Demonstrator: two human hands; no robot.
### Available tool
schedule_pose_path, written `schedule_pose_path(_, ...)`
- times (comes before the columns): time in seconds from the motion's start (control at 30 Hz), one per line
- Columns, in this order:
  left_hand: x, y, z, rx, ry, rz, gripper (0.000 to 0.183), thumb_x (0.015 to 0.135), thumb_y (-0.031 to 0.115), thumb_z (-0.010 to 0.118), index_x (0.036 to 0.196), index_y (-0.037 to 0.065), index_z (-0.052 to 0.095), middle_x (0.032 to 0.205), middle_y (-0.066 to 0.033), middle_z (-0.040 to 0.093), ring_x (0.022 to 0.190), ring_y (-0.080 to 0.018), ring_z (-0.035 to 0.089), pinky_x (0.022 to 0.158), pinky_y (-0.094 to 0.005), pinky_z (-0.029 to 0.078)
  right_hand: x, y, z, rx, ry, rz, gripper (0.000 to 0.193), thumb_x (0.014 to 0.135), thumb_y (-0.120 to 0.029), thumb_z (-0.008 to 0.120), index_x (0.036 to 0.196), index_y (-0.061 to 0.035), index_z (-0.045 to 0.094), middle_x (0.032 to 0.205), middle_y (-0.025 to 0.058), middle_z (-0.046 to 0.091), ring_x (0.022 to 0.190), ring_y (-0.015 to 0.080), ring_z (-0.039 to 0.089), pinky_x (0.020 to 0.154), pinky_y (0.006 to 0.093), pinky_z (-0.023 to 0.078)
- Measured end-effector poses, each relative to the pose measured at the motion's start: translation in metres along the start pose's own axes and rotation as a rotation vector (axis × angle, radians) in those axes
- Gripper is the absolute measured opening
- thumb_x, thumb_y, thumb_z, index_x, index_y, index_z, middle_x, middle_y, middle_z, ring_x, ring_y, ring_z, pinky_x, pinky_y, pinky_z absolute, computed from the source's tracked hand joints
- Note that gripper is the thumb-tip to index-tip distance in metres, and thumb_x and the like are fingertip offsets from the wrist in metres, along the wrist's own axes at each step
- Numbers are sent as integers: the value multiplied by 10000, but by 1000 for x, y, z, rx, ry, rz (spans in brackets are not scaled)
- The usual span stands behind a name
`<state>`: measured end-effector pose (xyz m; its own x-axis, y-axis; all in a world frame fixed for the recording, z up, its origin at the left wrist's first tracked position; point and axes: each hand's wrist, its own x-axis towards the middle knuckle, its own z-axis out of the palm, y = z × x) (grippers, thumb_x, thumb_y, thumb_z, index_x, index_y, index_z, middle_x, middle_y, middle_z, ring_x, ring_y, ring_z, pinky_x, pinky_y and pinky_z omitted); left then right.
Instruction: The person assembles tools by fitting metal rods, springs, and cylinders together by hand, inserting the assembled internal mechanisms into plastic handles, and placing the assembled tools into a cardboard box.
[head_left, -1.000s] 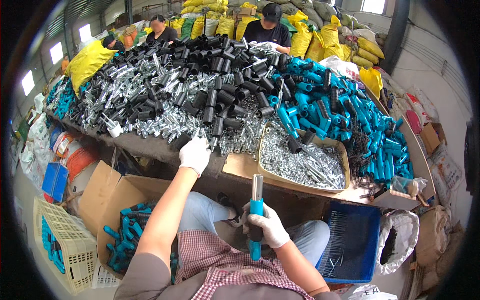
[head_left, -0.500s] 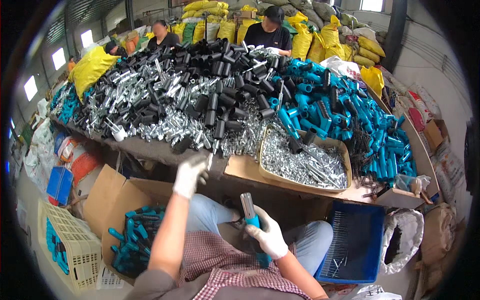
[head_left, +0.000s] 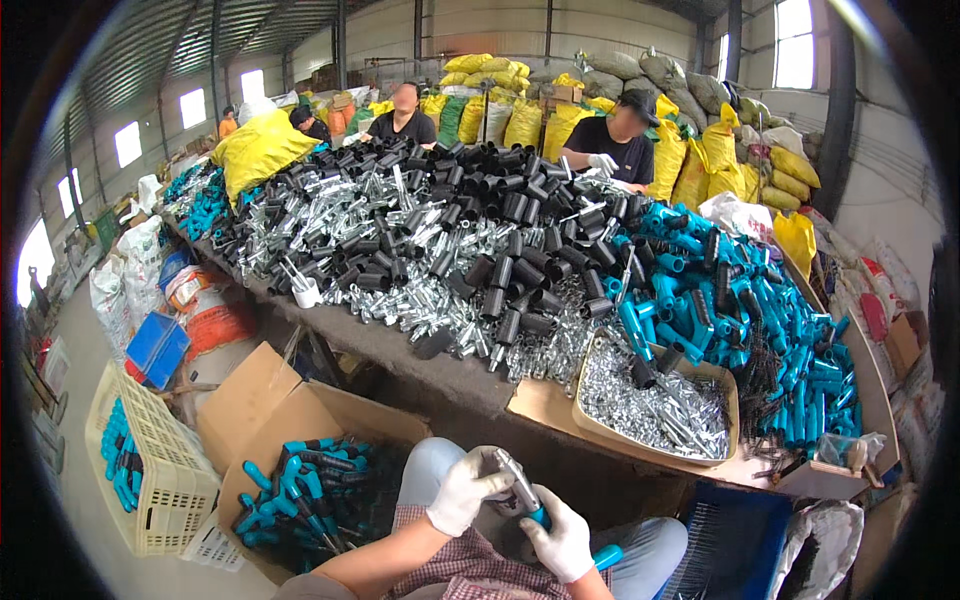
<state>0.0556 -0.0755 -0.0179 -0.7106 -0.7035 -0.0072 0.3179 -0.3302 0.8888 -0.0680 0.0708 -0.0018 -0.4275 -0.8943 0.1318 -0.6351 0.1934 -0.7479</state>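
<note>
In front of my lap, my right hand [head_left: 562,535] is wrapped around a teal tool handle whose rounded teal end [head_left: 607,557] sticks out below the palm. From its top rises a silver metal tube [head_left: 517,481], tilted up to the left. Beside the tube's upper end, my left hand [head_left: 468,491] has its fingers drawn together against the metal; whether they pinch a small part is hidden. Both hands wear white gloves. Nearest on the left is a cardboard box [head_left: 249,408] of teal-and-black handles [head_left: 308,487].
Ahead, the table carries heaped black sleeves [head_left: 515,208], silver metal parts [head_left: 405,295] and teal handles [head_left: 697,312]. A tan tray [head_left: 733,408] of small metal pieces sits near its edge. A blue bin [head_left: 765,510] stands right, a cream crate [head_left: 165,500] left. Two people [head_left: 618,145] [head_left: 405,122] work opposite.
My left hand has come back from the table's edge to the tube's upper end. The right hand still holds the teal handle, now tilted left. The whole view has shifted, showing more wall.
</note>
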Motion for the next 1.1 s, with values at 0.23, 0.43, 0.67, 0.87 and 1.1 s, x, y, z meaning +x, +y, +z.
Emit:
schedule_pose_path(0.23, 8, 37, -12, 286, -357, 13, 383, 869, 28, 689, 1224, -20, 554, 1140, -97, 636, 1051, -170, 614, 925, -306, 512, -3, 5, -22, 30, -93, -90, 516, 799, -233, 723, 1281, -106, 587, 1054, 207, 676, 977, 378, 662, 839, 420, 531)
schedule_pose_path(0.43, -3, 85, 12, 727, -338, 165, 366, 832, 142, 756, 1146, -5, 638, 944, -105, 707, 886, -196, 679, 810, -314, 537, -7, 2, -23, -31, -62, -152, 522, 772, -244, 746, 1259, -123, 602, 993, 188, 683, 897, 364, 674, 780, 422, 540)
schedule_pose_path(0.67, -17, 81, 21, 947, -212, 25, 234, 886, 91, 715, 1086, -5, 639, 921, -99, 699, 842, -133, 666, 762, -286, 538, -11, -6, -29, -251, 31, -232, 505, 711, -230, 781, 1188, -128, 650, 776, 125, 630, 712, 329, 650, 646, 413, 524)
schedule_pose_path(0.87, -20, 66, 13, 952, -337, 231, 185, 751, 55, 739, 934, 61, 712, 936, -107, 684, 853, -255, 662, 758, -341, 524, -13, 6, -34, -26, -100, -240, 490, 788, -296, 748, 1221, -93, 639, 908, 172, 688, 804, 329, 690, 723, 373, 548)
schedule_pose_path(1.1, -27, 80, 15, 947, -499, 343, 394, 777, 50, 725, 1159, 55, 631, 1068, -113, 648, 1045, -314, 623, 897, -376, 513, -20, 20, -29, 245, -298, -51, 550, 867, -500, 655, 1261, -117, 622, 1064, 217, 677, 972, 387, 665, 836, 423, 528)
